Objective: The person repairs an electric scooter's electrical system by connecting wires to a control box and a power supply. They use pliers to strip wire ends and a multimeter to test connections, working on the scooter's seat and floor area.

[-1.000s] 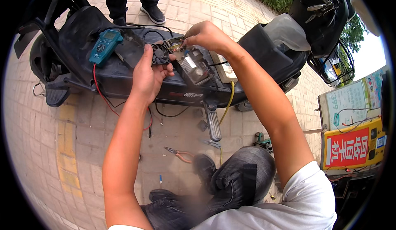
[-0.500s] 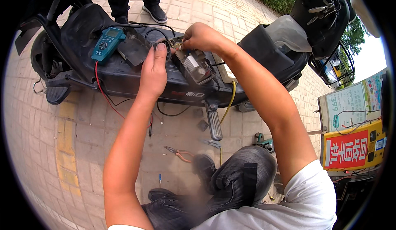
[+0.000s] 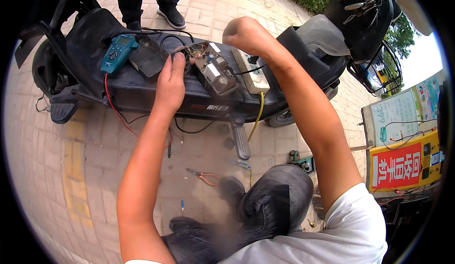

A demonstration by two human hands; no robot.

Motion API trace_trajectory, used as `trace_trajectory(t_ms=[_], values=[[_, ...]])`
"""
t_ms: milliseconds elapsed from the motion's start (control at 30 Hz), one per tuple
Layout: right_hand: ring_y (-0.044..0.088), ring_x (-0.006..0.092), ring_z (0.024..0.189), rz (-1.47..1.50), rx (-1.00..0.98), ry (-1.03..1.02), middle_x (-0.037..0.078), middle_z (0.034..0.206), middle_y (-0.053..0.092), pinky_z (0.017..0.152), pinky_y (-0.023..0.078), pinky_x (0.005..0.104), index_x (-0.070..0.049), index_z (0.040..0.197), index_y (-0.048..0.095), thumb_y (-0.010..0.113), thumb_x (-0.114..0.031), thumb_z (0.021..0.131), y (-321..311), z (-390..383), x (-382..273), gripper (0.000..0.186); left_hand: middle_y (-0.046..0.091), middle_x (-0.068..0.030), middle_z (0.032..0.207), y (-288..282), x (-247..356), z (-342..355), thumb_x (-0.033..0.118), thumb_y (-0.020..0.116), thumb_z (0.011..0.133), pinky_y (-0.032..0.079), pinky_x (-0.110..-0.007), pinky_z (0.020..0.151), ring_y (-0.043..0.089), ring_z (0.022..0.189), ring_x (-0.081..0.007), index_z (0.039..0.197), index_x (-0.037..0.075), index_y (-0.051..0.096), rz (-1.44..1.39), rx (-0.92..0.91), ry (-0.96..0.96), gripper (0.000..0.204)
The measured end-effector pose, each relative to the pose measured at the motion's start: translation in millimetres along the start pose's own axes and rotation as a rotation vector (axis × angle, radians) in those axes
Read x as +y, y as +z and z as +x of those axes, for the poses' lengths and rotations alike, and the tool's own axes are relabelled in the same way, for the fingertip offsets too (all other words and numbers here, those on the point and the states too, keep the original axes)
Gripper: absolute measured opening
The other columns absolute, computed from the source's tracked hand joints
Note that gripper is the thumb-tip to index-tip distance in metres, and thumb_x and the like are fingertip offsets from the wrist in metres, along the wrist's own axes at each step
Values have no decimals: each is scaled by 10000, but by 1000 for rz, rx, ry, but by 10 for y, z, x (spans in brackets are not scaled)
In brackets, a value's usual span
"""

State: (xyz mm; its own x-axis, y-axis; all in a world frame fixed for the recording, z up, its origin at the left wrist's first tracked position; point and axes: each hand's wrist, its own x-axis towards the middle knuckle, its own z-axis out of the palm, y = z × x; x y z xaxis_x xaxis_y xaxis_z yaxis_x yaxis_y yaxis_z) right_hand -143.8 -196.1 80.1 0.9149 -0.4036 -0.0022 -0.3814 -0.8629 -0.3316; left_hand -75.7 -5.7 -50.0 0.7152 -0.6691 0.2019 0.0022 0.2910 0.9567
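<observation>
My left hand (image 3: 171, 86) is closed round a loop of black cable (image 3: 186, 61) at the near-left end of an opened charger (image 3: 217, 72). Its bare circuit board shows coloured wires, a metal heat sink and round parts. The charger lies tilted on the black scooter's (image 3: 156, 93) footboard. Off to the right of the wires, my right hand (image 3: 247, 35) is raised with its fingers curled in; whatever it may hold is hidden. Below that hand a white power strip (image 3: 258, 81) has a black plug in it and a yellow cord. A teal clamp meter (image 3: 118, 53) lies left of a dark casing half (image 3: 149, 58).
Pliers with orange handles (image 3: 204, 175) lie on the paving near my knees, close to a fold-out foot peg (image 3: 241, 141). A teal tool (image 3: 302, 161) sits right of them. Another person's legs (image 3: 130, 1) stand behind the scooter. A yellow box (image 3: 405, 164) is at the right.
My right hand has lifted off the charger's wires and moved up and right, uncovering the board's far end. My left hand keeps its hold on the cable.
</observation>
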Motion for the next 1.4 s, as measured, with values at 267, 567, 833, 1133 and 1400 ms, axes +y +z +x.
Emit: trace_trajectory(t_ms=[267, 567, 833, 1133, 1400], values=[[675, 289, 767, 77, 15, -26, 196, 827, 700, 741, 530, 371, 9, 907, 733, 704, -189, 752, -108, -138, 475, 254, 635, -65, 1142, 49, -34, 51, 465, 319, 1040, 383, -376, 1032, 551, 1141, -170, 1182, 53, 580, -163, 104, -55, 507], [639, 231, 682, -23, -244, 11, 150, 755, 698, 680, 507, 342, 14, 902, 741, 721, -204, 744, 272, 400, -76, 269, 634, -55, 1156, 67, 44, 10, 462, 320, 1041, 367, -341, 1018, 537, 1123, -150, 1222, 61, 554, -108, 52, -21, 498], [659, 242, 692, -78, -283, -58, 160, 768, 705, 697, 511, 353, 6, 893, 744, 738, -201, 712, 449, 527, -31, 276, 660, -90, 1086, 85, 48, 36, 426, 352, 1046, 396, -289, 972, 571, 1037, -160, 1194, 3, 574, -82, 104, 1, 500], [665, 269, 709, -170, -264, -92, 174, 756, 693, 704, 514, 363, -16, 885, 745, 729, -210, 708, 461, 504, -58, 264, 647, -88, 1073, 102, 30, 69, 462, 356, 1036, 395, -291, 963, 564, 1028, -178, 1172, -11, 572, 17, 76, 52, 537], [674, 334, 928, -256, -199, 10, 179, 967, 699, 770, 523, 435, -14, 936, 722, 691, -213, 742, 528, 469, -109, 280, 651, -100, 1055, 108, 9, 84, 499, 359, 1025, 403, -290, 945, 570, 997, -180, 1126, -11, 601, 14, 98, 32, 574]])
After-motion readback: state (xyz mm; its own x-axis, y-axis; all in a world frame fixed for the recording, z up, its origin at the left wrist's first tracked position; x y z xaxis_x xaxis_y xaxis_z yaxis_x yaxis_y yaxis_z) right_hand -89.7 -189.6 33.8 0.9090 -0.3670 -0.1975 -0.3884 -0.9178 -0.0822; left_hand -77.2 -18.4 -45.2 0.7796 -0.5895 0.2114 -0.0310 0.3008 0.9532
